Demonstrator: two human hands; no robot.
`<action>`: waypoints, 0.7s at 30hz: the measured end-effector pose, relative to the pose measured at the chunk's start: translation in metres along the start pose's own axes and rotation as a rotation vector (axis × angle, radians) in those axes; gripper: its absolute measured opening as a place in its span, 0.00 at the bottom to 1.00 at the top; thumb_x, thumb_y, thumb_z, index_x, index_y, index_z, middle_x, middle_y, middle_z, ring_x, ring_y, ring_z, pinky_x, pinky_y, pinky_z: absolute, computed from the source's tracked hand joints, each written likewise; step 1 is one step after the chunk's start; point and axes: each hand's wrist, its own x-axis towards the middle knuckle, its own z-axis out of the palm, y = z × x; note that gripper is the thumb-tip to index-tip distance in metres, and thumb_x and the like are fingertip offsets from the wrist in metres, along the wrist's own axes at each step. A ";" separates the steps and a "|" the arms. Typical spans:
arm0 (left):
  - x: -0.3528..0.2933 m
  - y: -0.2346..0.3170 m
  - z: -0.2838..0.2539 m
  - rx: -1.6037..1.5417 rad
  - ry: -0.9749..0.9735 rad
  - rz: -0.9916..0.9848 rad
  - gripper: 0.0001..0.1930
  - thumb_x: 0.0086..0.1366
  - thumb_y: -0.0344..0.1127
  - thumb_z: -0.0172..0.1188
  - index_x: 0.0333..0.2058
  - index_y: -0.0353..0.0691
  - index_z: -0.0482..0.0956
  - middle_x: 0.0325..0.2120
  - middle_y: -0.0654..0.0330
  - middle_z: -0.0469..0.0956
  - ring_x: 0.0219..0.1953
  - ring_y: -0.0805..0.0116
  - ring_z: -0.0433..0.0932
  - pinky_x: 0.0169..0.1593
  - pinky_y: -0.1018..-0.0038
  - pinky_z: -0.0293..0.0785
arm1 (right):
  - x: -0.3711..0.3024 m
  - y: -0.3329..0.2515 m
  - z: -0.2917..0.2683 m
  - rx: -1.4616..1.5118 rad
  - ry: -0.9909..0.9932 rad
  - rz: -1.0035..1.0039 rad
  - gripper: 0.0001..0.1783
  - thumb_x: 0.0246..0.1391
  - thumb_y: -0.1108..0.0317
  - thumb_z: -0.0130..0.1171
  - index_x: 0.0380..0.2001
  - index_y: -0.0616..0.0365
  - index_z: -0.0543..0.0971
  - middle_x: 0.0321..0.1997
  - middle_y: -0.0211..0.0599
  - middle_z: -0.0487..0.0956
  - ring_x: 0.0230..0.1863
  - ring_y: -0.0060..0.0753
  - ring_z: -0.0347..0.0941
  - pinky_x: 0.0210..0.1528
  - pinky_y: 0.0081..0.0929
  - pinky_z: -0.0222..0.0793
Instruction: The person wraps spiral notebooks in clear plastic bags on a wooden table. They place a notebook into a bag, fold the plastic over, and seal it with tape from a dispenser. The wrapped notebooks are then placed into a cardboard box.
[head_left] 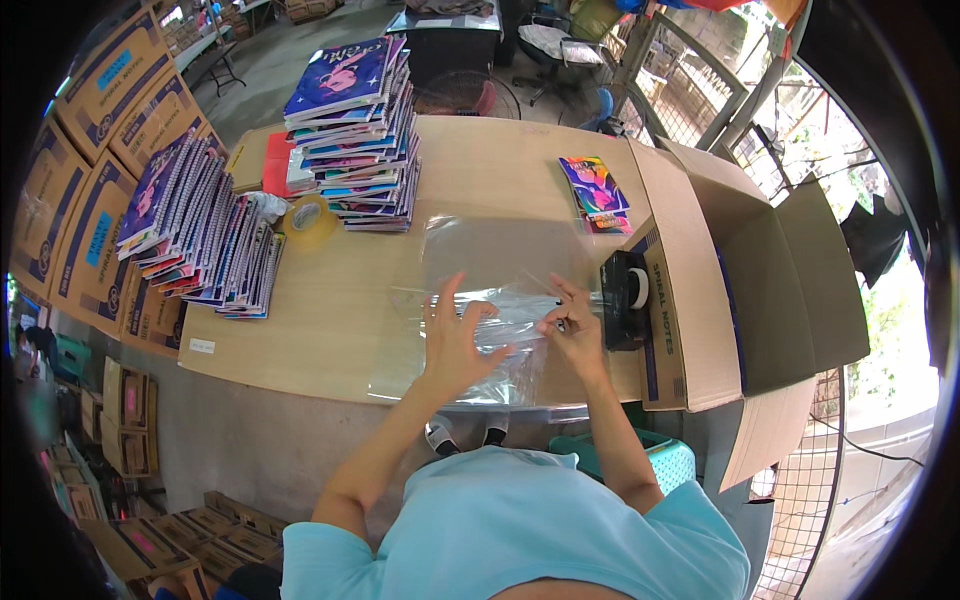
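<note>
Clear plastic bags lie on the near middle of the table, wrinkled and shiny under my hands. My left hand is over the plastic with its fingers spread and nothing gripped. To its right, my right hand pinches a fold of the clear plastic between thumb and fingertips. Just beyond that hand, against the box, stands a black tape dispenser with a pale roll in it. A few colourful notebooks lie flat farther back on the right.
A tall pile of spiral notebooks stands at the back left, with a leaning row of notebooks beside it. Between them lies a yellowish tape roll. An open cardboard box occupies the right side. Closed cartons are stacked left.
</note>
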 end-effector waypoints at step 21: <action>0.024 -0.052 0.043 -0.919 -0.123 -0.330 0.09 0.46 0.14 0.61 0.25 0.34 0.83 0.30 0.58 0.83 0.38 0.68 0.80 0.48 0.71 0.74 | 0.040 -0.023 0.001 0.017 -0.041 0.241 0.21 0.35 0.78 0.69 0.38 0.53 0.85 0.53 0.37 0.71 0.54 0.36 0.70 0.66 0.40 0.56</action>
